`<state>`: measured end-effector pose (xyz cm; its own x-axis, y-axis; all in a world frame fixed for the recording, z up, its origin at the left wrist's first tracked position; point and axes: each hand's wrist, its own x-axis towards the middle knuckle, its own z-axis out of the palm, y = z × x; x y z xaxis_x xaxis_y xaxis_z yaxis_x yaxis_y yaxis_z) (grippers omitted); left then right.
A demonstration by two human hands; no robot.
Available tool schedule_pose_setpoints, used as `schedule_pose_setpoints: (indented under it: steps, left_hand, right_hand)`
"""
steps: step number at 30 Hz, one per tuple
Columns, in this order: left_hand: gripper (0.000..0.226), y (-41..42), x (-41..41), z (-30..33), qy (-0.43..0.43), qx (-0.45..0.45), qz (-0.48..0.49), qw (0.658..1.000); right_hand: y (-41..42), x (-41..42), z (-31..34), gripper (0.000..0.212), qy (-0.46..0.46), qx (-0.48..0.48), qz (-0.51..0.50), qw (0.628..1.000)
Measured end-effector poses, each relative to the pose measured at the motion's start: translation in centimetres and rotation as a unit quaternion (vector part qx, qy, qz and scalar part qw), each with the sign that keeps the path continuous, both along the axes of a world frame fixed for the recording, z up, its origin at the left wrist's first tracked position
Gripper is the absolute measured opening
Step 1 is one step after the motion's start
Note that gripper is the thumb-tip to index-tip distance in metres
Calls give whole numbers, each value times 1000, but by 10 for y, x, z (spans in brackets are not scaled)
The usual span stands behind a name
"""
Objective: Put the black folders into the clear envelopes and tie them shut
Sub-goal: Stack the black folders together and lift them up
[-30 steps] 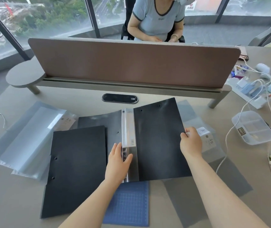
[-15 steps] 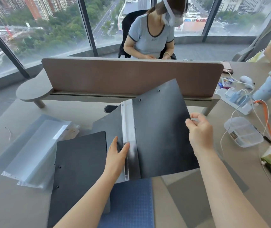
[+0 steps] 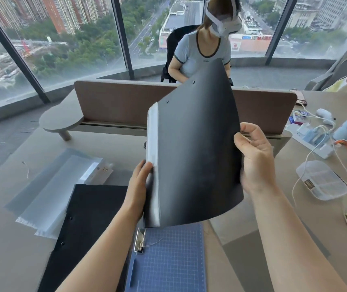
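At frame centre, both hands hold 1 black folder [image 3: 198,148] raised above the desk [image 3: 10,245]. The left hand [image 3: 140,187] grips its white spine edge; the right hand [image 3: 254,163] pinches its right edge. A second black folder [image 3: 88,216] lies lower left, touching the clear envelopes [image 3: 61,186].

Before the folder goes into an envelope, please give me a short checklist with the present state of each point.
1. Both hands hold the lifted black folder: left hand at the spine, right hand at the free edge: ok.
2. Folder closed flat: cannot tell; its cover bows.
3. Clear envelopes within sight on the table: ok.
4. Envelope mouth open: cannot tell.
5. Second black folder lies partly over the envelopes: not ok.
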<state>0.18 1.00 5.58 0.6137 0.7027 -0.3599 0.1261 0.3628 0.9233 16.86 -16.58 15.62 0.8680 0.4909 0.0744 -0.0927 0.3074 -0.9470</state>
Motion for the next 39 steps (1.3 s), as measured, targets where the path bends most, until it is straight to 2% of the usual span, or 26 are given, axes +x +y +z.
schedule_pose_setpoints:
  steps: [3,5,10,13,16,21,26,30,33,35,39]
  left_hand:
    - [57,11,-13,16,-19,-48,-11,999]
    - [50,19,-22,17,-28,-73,-26,997]
    - [49,32,-44,11,-42,-97,-30,994]
    - [46,40,-55,4,-55,-78,-16,995]
    - [52,46,-67,-6,-55,-87,6,995]
    - [40,50,-87,-26,-11,-77,28,997]
    - [29,55,-110,-45,43,-72,47,995]
    - [30,64,-133,-61,90,-59,51,993]
    - [45,76,-157,-72,130,-48,40,990]
    - [48,81,-171,-77,151,-33,34,987]
    - [37,98,-196,-85,180,-9,36,983]
  right_hand:
    - [13,-7,-3,17,15,0,6,1000]
    - [21,-13,-10,16,27,-18,12,999]
    - [42,-28,-34,17,41,-68,17,997]
    - [53,-33,-53,15,41,-117,-4,992]
    - [62,-38,-76,9,45,-173,-11,984]
    - [73,-52,-116,5,51,-288,-5,956]
    - [80,-72,-152,13,73,-351,16,933]
    - [88,-98,-171,35,85,-371,53,923]
    - [93,-118,-184,51,72,-412,92,904]
    - [94,-129,-191,48,64,-428,119,894]
    - [104,-156,-204,28,44,-467,155,870]
